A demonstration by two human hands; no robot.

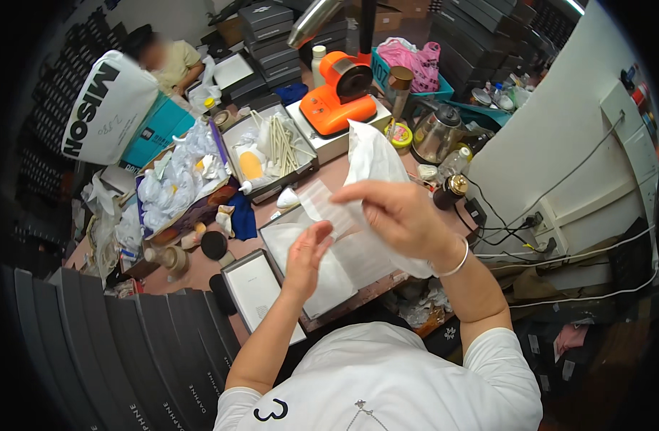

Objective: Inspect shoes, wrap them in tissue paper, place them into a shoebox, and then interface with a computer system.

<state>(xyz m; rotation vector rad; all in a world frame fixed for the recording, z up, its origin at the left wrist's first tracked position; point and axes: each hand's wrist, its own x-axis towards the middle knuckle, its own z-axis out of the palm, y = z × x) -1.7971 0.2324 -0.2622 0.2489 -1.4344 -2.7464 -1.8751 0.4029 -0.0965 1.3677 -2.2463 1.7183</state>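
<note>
My right hand (pixel 401 219) is over the right part of the table, its index finger stretched out and its other fingers curled against a thin white sheet (pixel 376 158). That sheet looks like tissue paper; it rises beyond the hand and drapes below it. My left hand (pixel 306 260) is half curled with nothing plainly gripped, close to the edge of a translucent strip of wrap (pixel 319 205). Beneath both hands lies a shallow box (pixel 319 305) lined with white paper (pixel 297 248). Left of it is a white-faced box lid (pixel 254 291).
An orange tabletop device (pixel 340 93) stands at the back. Left of it are a tray of sticks (pixel 283 144) and a box of crumpled paper (pixel 179 183). Dark shoeboxes (pixel 128 345) line the lower left. A glass pot (pixel 437 133) and bottle (pixel 450 192) stand right. Another person (pixel 175 65) sits far left.
</note>
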